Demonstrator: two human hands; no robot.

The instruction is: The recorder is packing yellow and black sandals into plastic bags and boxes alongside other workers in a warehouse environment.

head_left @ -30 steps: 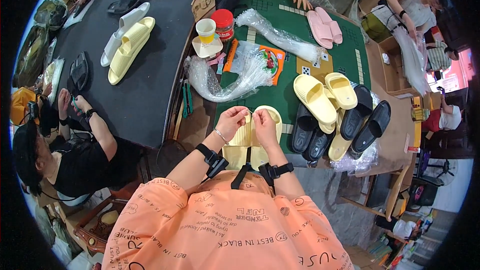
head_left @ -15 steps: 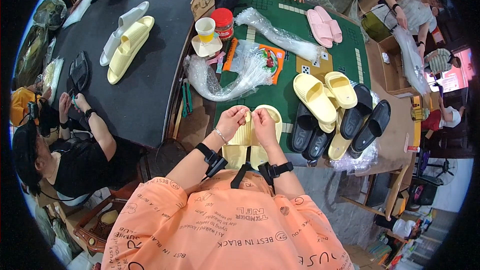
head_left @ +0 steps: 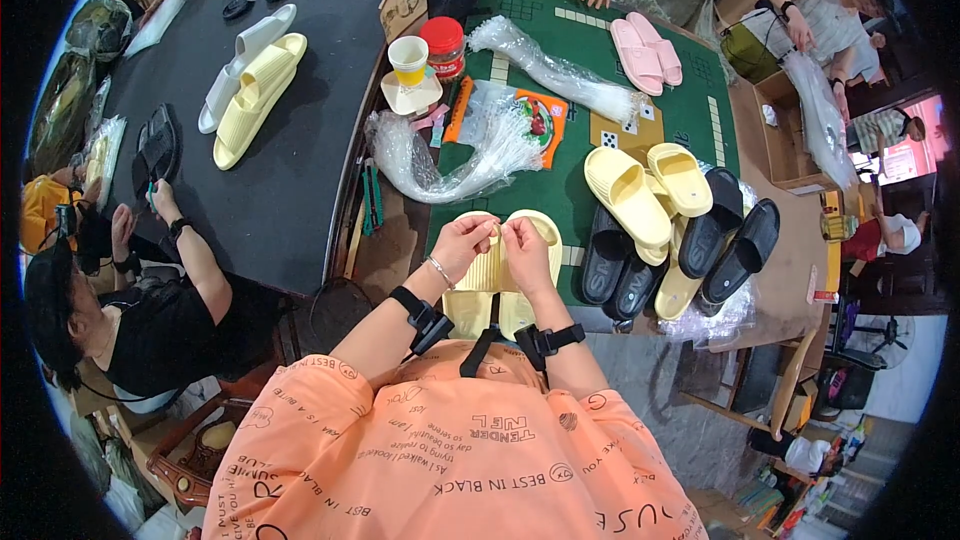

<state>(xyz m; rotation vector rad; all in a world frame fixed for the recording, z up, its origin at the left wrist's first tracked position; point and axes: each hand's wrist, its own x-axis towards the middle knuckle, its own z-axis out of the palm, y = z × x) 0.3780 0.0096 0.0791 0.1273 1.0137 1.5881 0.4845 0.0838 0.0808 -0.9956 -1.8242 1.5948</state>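
Note:
My left hand [head_left: 466, 248] and my right hand [head_left: 527, 255] meet fingertip to fingertip above a pair of pale yellow slide sandals [head_left: 468, 315] at the table's near edge. Both hands are closed in a pinch. Whatever is between the fingertips is too small to make out. The hands partly cover the sandals, which lie side by side. Just beyond them, a bundle of clear plastic ties [head_left: 425, 178] curves across the green table mat [head_left: 575, 125]. To the right, yellow slides [head_left: 630, 195] are heaped with black slides [head_left: 742, 252].
Pink slides [head_left: 646, 52] and another tie bundle [head_left: 560, 68] lie farther back. A paper cup [head_left: 409, 60] and red-lidded jar [head_left: 446, 48] stand at the mat's left. On the dark table [head_left: 320, 120], left, a co-worker's hand [head_left: 166, 202] holds a teal-handled tool by a black slide.
My hands stay over the yellow slides, fingertips slightly closer together. A pair of black slides now lies at the dark table's far end. The co-worker's tool hand has moved closer to the black slide.

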